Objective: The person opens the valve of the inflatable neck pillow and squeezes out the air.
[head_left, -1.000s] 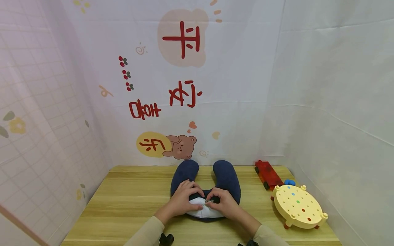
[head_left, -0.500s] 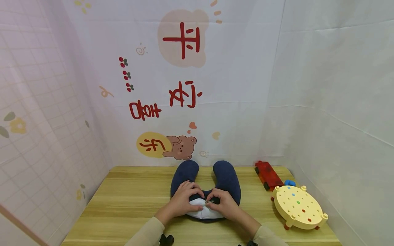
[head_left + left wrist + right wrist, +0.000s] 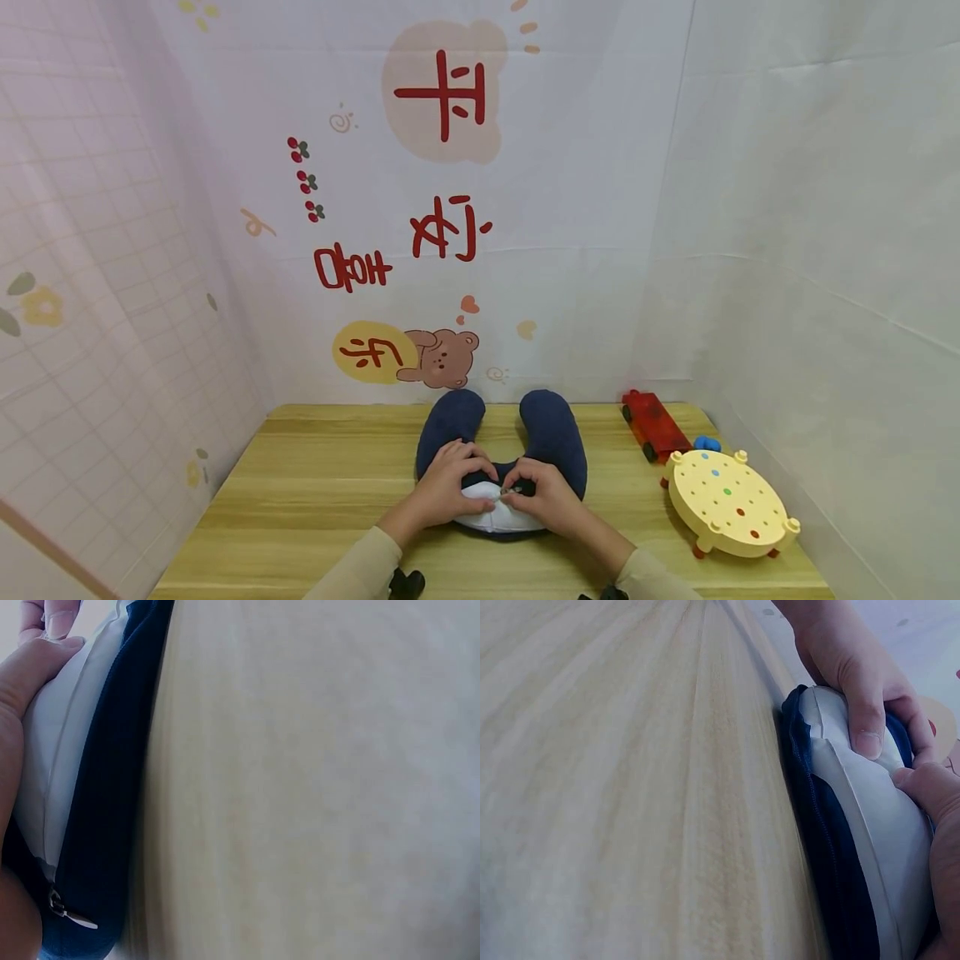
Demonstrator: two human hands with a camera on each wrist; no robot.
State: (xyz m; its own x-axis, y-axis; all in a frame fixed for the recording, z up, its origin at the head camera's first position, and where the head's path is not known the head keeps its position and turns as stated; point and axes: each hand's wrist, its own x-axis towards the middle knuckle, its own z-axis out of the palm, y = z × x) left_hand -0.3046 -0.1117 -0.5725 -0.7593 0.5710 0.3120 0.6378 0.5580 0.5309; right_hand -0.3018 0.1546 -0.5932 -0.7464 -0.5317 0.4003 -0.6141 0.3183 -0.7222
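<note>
Pinching the small metal zipper pull (image 3: 511,492) between thumb and fingertips, the right hand (image 3: 546,493) sits on the near curve of the navy neck pillow (image 3: 551,433), while the left hand (image 3: 444,487) curls over the cover edge beside it, thumb pressed into the white inner cushion (image 3: 498,517) that bulges out of the open seam. Against the frames half a second and a second ago, almost nothing has changed: both hands hold the same spots, the pull has not travelled along the seam, and only the camera has shifted slightly. Judging from that, the zipper work is stalled or just being set up, with the cushion exposed as much as before. The head view alone shows the pillow's U shape, lying mid-surface (image 3: 300,483) with its arms pointing away from the person. The left wrist view adds a metal pull (image 3: 67,911) lying against the navy cover at the seam's end, and the white cushion (image 3: 60,742) under the palm. The right wrist view shows the zipper teeth (image 3: 810,787) running along the cover's edge and the left thumb (image 3: 862,712) pressing the cushion. Well to the right stand a red toy car (image 3: 654,425) and a yellow peg board (image 3: 727,504).
</note>
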